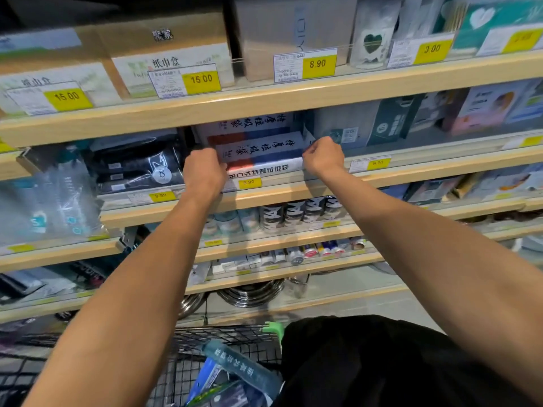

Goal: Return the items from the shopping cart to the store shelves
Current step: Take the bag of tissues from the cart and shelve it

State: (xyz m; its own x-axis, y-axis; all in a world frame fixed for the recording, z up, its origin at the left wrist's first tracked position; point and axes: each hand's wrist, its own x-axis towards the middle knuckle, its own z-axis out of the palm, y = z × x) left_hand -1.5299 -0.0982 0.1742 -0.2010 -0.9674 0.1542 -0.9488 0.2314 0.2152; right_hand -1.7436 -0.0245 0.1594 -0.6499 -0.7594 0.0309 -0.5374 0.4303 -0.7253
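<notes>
1. Black cloth, likely the person's top, fills the lower right, closest to the lens.
2. Just past it sits the cart, a dark wire basket with a green clip on its rim.
3. Inside the cart lie a teal pack and a blue pack, overlapping; what else lies under them is too blurred to tell.
4. Both bare forearms reach up from the bottom corners to the second shelf from the top.
5. On that shelf lies a stack of flat bag packs, white with red and blue bands and black lettering.
6. Left hand is curled over the left end of the stack's top pack, fingers hidden behind the knuckles.
7. Right hand pinches the right end of the same pack, fingers bent at its corner.
8. Held between the hands, the pack rests level on the stack, its front edge near the shelf lip.
9. A yellow tag reading 8.90 hangs on the shelf edge just below the stack.
10. Left of the stack sit dark packs; to the right, a grey box.
11. Above, the top shelf carries tissue boxes behind 15.00 tags.
12. Lower shelves hold small rolls and steel bowls.
</notes>
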